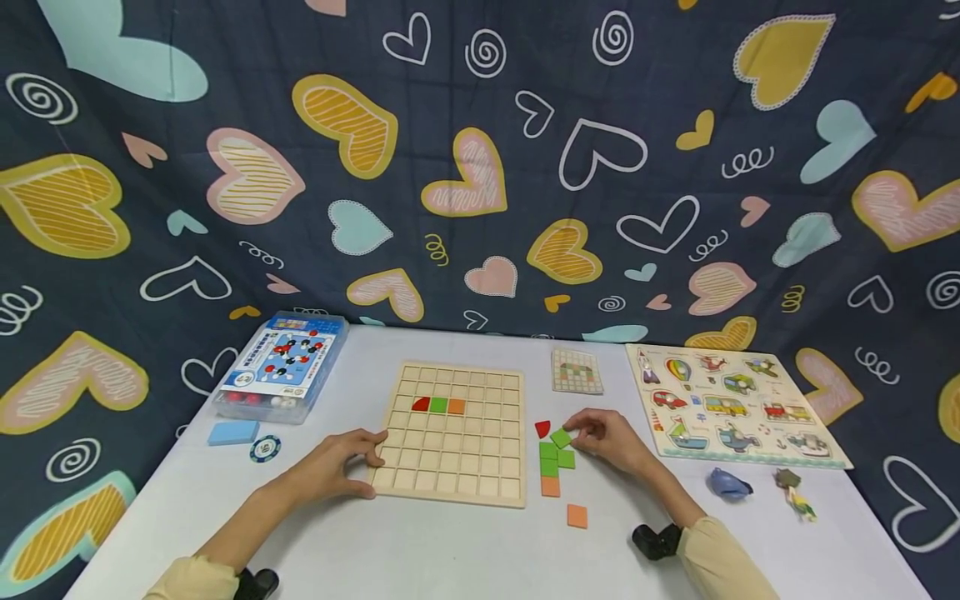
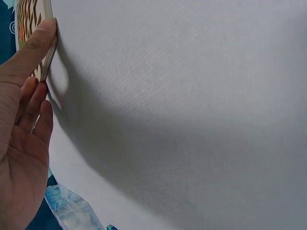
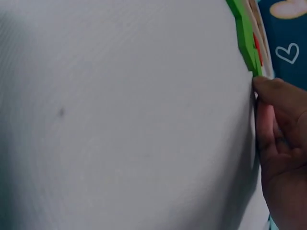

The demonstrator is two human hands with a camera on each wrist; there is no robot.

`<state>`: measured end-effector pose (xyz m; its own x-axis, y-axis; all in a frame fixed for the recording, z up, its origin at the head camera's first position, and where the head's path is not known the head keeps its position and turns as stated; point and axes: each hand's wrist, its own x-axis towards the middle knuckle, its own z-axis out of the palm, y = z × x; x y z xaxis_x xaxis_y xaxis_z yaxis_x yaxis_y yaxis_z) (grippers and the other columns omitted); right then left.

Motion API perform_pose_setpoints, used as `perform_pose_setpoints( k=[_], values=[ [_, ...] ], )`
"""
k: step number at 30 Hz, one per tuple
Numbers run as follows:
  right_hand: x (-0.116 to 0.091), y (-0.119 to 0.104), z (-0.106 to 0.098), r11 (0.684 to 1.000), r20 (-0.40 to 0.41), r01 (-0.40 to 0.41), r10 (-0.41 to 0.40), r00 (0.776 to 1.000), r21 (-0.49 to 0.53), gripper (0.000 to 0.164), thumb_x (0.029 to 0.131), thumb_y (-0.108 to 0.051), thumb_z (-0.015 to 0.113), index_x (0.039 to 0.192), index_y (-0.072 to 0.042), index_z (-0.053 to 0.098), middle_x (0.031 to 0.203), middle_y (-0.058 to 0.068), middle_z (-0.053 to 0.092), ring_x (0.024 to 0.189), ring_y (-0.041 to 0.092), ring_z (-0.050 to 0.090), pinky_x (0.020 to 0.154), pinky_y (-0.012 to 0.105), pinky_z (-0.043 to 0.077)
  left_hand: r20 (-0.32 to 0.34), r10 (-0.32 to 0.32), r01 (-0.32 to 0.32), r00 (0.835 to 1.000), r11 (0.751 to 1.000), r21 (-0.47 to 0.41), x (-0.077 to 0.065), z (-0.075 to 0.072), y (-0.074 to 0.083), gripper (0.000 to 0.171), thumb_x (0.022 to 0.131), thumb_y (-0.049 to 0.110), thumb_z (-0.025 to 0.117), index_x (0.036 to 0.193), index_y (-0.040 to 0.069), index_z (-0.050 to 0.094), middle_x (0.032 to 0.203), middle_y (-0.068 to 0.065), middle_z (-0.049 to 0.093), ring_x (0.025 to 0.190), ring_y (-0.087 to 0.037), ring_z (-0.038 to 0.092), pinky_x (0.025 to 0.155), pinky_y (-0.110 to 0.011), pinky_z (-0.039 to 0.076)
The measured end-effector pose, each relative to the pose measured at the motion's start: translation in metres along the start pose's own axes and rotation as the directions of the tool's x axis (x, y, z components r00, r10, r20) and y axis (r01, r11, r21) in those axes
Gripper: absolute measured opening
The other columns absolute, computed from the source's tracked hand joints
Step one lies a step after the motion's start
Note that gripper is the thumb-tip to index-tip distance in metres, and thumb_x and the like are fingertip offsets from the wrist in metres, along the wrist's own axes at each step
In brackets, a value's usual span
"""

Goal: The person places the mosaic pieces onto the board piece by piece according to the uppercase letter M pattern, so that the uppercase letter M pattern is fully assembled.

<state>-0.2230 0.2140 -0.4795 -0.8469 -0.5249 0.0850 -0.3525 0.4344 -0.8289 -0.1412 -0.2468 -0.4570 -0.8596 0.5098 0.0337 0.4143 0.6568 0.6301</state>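
Observation:
A wooden grid board (image 1: 465,458) lies on the table; a red quarter-round tile (image 1: 422,404), a green tile (image 1: 438,405) and an orange tile (image 1: 456,407) sit side by side in its cells. My left hand (image 1: 341,467) holds the board by its left side, thumb at the near corner and fingertips along the edge. To the right of the board, my right hand (image 1: 607,437) pinches a green square tile (image 1: 561,437) between thumb and fingertips. Close by lie several green tiles (image 1: 549,467), a red quarter-round piece (image 1: 542,428) and two orange tiles (image 1: 577,516).
Behind the loose tiles is a pattern card (image 1: 576,372). A picture puzzle board (image 1: 735,404) lies at the right, with a blue figure (image 1: 729,484) and a small doll-like figure (image 1: 795,493) before it. At left are a plastic case (image 1: 285,367), a blue block (image 1: 233,432) and a round chip (image 1: 265,448).

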Motion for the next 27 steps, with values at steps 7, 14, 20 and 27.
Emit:
perform_pose_setpoints(
  k=[7,14,20,27],
  values=[
    [0.0,0.001,-0.003,0.998,0.05,-0.01,0.006,0.999,0.064,0.029,0.085,-0.001,0.069,0.114,0.002,0.065,0.108,0.017,0.066,0.072,0.014,0.055,0.064,0.019,0.049,-0.004,-0.002,0.002,1.0,1.0,0.008,0.001,0.001,-0.001,0.027,0.07,0.026,0.084,0.09,0.019,0.067,0.134,-0.018,0.054,0.12,-0.038,0.052,0.099,-0.054,0.041],
    [-0.001,0.006,-0.004,0.994,0.016,-0.018,0.016,1.0,0.106,0.026,0.083,-0.001,0.072,0.108,0.004,0.066,0.098,0.018,0.066,0.07,0.012,0.055,0.062,0.018,0.049,0.0,0.007,-0.007,1.0,1.0,0.01,0.002,0.002,-0.002,0.028,0.07,0.026,0.084,0.091,0.018,0.067,0.135,-0.019,0.054,0.12,-0.038,0.052,0.1,-0.054,0.041],
    [-0.007,0.008,0.006,0.98,-0.099,-0.017,0.037,0.994,0.197,0.028,0.083,0.001,0.071,0.108,0.008,0.063,0.097,0.024,0.066,0.073,0.012,0.062,0.066,0.017,0.052,-0.015,0.025,-0.025,1.0,0.999,0.022,0.0,0.003,-0.002,0.029,0.068,0.022,0.085,0.09,0.017,0.067,0.133,-0.019,0.055,0.118,-0.038,0.054,0.099,-0.053,0.042],
    [-0.014,0.0,0.018,0.965,-0.241,-0.02,0.086,0.967,0.262,0.027,0.082,0.006,0.07,0.107,0.011,0.062,0.1,0.02,0.068,0.08,0.009,0.066,0.07,0.015,0.053,-0.011,0.014,-0.014,1.0,1.0,0.021,0.0,0.002,-0.002,0.029,0.069,0.023,0.084,0.091,0.017,0.067,0.134,-0.019,0.055,0.118,-0.039,0.053,0.099,-0.054,0.041]
  ],
)
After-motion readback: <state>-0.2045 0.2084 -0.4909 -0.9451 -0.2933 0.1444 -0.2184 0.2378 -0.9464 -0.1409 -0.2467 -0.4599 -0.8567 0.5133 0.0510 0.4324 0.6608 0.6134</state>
